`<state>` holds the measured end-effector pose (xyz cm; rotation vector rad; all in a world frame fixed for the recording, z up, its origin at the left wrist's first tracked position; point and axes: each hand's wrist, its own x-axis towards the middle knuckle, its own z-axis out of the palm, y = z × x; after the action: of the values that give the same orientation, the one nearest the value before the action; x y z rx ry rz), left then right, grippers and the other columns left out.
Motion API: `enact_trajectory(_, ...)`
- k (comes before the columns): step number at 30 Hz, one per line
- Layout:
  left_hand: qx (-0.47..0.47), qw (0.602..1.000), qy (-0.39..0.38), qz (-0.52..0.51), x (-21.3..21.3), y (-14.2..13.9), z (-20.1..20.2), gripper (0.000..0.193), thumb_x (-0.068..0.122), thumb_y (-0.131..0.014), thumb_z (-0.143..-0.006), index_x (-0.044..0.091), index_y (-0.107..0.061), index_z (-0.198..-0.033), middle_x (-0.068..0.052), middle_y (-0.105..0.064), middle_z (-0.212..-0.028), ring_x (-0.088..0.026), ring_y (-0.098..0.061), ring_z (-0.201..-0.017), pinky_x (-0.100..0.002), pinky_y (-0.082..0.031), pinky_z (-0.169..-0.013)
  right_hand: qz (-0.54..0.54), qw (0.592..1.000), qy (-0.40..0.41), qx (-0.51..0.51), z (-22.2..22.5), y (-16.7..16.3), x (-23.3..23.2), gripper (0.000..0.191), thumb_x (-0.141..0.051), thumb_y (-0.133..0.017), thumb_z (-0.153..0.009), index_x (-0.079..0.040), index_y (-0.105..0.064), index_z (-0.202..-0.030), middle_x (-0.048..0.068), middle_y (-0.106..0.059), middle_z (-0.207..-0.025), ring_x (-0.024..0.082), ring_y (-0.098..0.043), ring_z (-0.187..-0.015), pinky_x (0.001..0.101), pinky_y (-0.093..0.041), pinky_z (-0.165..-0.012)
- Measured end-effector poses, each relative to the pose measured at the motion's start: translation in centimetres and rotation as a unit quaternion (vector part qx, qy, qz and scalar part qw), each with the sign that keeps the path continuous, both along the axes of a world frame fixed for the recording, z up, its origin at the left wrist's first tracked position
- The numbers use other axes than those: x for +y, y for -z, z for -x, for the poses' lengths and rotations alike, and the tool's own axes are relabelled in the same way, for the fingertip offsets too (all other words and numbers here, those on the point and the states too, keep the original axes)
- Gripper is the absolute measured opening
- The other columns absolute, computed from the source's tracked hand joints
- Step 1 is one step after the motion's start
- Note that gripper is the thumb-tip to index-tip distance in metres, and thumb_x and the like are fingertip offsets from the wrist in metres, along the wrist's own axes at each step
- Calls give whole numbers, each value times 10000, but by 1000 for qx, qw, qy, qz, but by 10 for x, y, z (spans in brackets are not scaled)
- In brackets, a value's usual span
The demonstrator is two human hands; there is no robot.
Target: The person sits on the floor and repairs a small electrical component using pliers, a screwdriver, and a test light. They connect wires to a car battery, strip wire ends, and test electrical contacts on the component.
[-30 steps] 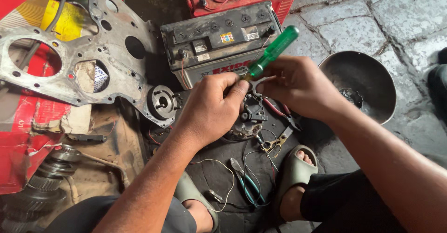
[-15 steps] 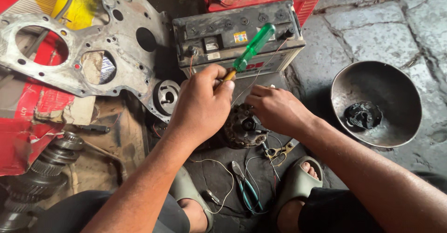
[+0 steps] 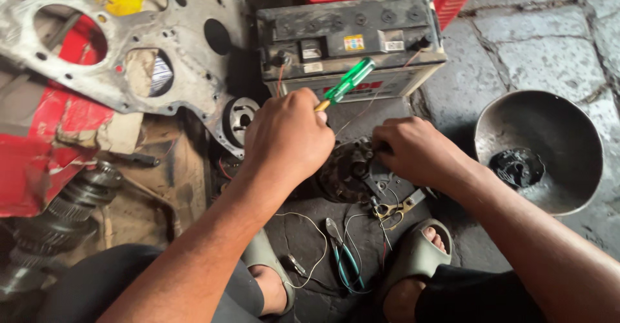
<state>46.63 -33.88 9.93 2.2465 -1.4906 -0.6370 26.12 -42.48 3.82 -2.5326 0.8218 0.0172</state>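
Now gripping a green-handled screwdriver [image 3: 345,84] in the clenched left hand [image 3: 287,139], handle tilted up toward the car battery [image 3: 352,42]. Right hand [image 3: 416,152] clamped on the dark round motor part [image 3: 349,171] on the floor, just in front of the battery. Blue-handled pliers [image 3: 345,258] lying between the sandalled feet; metal bowl [image 3: 568,123] off right.

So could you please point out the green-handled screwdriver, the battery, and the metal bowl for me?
green-handled screwdriver [image 3: 349,81], head view, middle of the green handle.
battery [image 3: 361,29], head view, its dusty top face.
metal bowl [image 3: 516,119], head view, bare inner wall near the upper rim.
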Motion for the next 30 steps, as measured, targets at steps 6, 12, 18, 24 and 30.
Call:
enact_trajectory(6, 7, 1000, -4, 22, 10, -7, 0, 168, 182, -647, -866, 43, -731, -910, -225, -740, -876, -420, -718, -869, -540, -556, -770, 21, 997, 66, -17, 5, 3, 20, 265, -127, -733, -725, -30, -721, -972, 178, -709, -950, 402, -676, -938, 489, -542, -832)
enact_trajectory(12, -15, 1000, 5, -2, 15, -2, -9, 181, 184, -652, -847, 33, -729, -909, -225, -743, -870, -423, -726, -858, -546, -563, -766, 19, 996, 89, -8, 5, 5, 28, 274, -140, -720, -744, -34, -723, -996, 170, -706, -938, 381, -690, -914, 473, -561, -824)
enact_trajectory(18, -68, 996, 10, -64, 16, 17, -20, 179, 166, -672, -798, 22, -744, -875, -257, -735, -905, -437, -724, -899, -542, -579, -798, 33, 995, 96, -3, 3, 4, 33, 261, -150, -732, -755, -24, -723, -984, 174, -703, -940, 395, -685, -905, 485, -553, -822)
enact_trajectory(24, -82, 985, 49, -147, 26, 57, -23, 183, 177, -672, -823, 25, -750, -889, -243, -737, -928, -416, -729, -923, -517, -595, -811, 36, 997, 64, -19, 10, 1, 33, 238, -131, -715, -756, -5, -691, -957, 183, -687, -945, 404, -684, -905, 493, -554, -810)
enact_trajectory(30, -92, 990, 69, -81, 28, 136, -20, 347, 130, -684, -809, -132, -648, -1034, -319, -714, -984, -433, -730, -938, -483, -595, -836, 24, 999, 48, -3, 18, 1, 37, 227, -63, -642, -774, -9, -660, -994, 181, -696, -974, 399, -690, -940, 495, -559, -840)
